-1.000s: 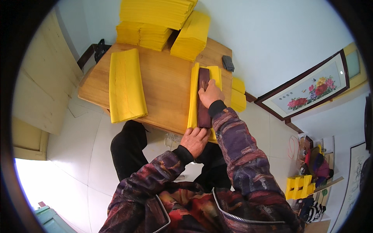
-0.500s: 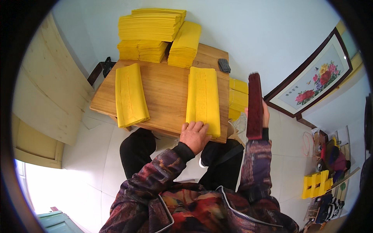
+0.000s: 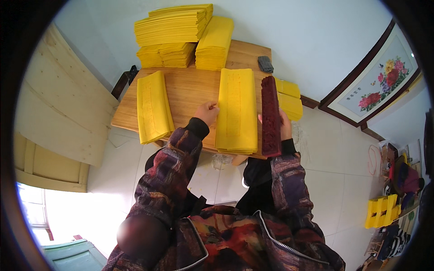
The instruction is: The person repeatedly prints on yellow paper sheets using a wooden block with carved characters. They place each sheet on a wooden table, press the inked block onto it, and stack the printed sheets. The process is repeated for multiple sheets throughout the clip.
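My right hand (image 3: pixel 285 127) grips a long dark red carved block (image 3: pixel 271 118), held upright along the right side of a folded yellow paper stack (image 3: pixel 237 113). A raised pattern shows on the block, while my fingers are partly hidden behind it. At that stack's left edge, my left hand (image 3: pixel 207 112) is closed, its fingertips pinching the yellow paper. Another folded yellow paper stack (image 3: pixel 153 110), marked with a faint reddish strip, lies farther left on the wooden table (image 3: pixel 190 90).
Tall piles of yellow paper (image 3: pixel 169 29) stand at the table's back. A dark grey block (image 3: pixel 265 64) sits near the far right corner. More yellow bundles (image 3: pixel 289 101) are beyond the right edge. A framed flower picture (image 3: pixel 375 86) leans at the right wall.
My left hand has gone from the right stack's near edge to its left side. The red block has moved left toward the stack and turned, showing its carved pattern. The view has shifted slightly.
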A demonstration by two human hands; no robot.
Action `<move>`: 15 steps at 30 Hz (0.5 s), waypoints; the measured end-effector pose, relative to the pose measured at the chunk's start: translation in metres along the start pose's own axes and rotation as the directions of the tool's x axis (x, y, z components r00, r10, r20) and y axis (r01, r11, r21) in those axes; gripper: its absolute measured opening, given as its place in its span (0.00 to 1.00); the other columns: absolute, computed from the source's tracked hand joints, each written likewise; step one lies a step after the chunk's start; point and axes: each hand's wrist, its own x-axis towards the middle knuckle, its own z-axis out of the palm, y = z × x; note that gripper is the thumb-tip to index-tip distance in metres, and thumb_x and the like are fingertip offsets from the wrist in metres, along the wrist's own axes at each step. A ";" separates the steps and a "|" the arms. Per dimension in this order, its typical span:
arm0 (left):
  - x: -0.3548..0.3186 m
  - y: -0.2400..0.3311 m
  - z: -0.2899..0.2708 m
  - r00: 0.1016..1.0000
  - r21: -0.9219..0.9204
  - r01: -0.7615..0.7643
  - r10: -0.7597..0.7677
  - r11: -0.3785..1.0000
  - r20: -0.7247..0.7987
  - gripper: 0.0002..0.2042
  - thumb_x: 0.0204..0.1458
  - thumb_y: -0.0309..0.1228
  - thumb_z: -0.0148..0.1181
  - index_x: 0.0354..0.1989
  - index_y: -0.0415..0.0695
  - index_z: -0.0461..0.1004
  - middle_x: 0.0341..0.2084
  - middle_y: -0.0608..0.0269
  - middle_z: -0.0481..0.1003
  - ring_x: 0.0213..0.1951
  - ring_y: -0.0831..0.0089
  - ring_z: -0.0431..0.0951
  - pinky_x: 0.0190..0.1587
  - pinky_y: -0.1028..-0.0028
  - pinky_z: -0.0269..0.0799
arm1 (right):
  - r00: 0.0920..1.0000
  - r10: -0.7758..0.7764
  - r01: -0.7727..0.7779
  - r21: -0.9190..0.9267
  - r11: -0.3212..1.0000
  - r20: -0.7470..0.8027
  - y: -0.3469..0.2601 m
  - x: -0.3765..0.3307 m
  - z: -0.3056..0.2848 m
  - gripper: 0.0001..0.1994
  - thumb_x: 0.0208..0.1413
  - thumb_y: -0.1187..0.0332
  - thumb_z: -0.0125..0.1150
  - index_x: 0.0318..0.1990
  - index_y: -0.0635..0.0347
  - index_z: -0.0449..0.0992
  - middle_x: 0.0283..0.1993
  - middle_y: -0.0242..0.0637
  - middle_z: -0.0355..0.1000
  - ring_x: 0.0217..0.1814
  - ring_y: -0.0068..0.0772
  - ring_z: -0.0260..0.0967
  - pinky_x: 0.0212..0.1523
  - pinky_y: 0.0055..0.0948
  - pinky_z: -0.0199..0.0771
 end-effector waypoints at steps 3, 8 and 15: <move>0.005 0.003 0.002 0.996 -0.119 0.090 -0.088 0.989 0.021 0.17 0.47 0.30 0.56 0.42 0.30 0.69 0.28 0.56 0.74 0.29 0.73 0.74 0.33 0.76 0.70 | 0.999 -0.018 0.016 -0.043 0.999 -0.038 0.007 0.013 0.005 0.15 0.61 0.64 0.40 0.47 0.65 0.67 0.45 0.37 0.69 0.45 0.27 0.67 0.47 0.26 0.67; 0.007 0.016 0.004 0.971 -0.163 0.239 -0.233 0.957 0.052 0.14 0.48 0.31 0.57 0.38 0.33 0.71 0.25 0.60 0.74 0.24 0.75 0.73 0.26 0.76 0.69 | 0.998 0.016 -0.016 -0.002 1.000 -0.056 0.011 0.026 0.001 0.15 0.61 0.64 0.41 0.46 0.65 0.68 0.45 0.36 0.69 0.44 0.25 0.68 0.45 0.23 0.68; 0.020 0.031 0.006 0.942 -0.200 0.320 -0.289 0.926 0.171 0.11 0.47 0.31 0.58 0.35 0.37 0.71 0.22 0.61 0.74 0.19 0.74 0.73 0.18 0.75 0.68 | 0.988 0.120 -0.108 0.127 0.986 -0.093 0.005 0.038 0.001 0.15 0.60 0.62 0.43 0.46 0.64 0.68 0.45 0.36 0.69 0.44 0.26 0.68 0.45 0.24 0.68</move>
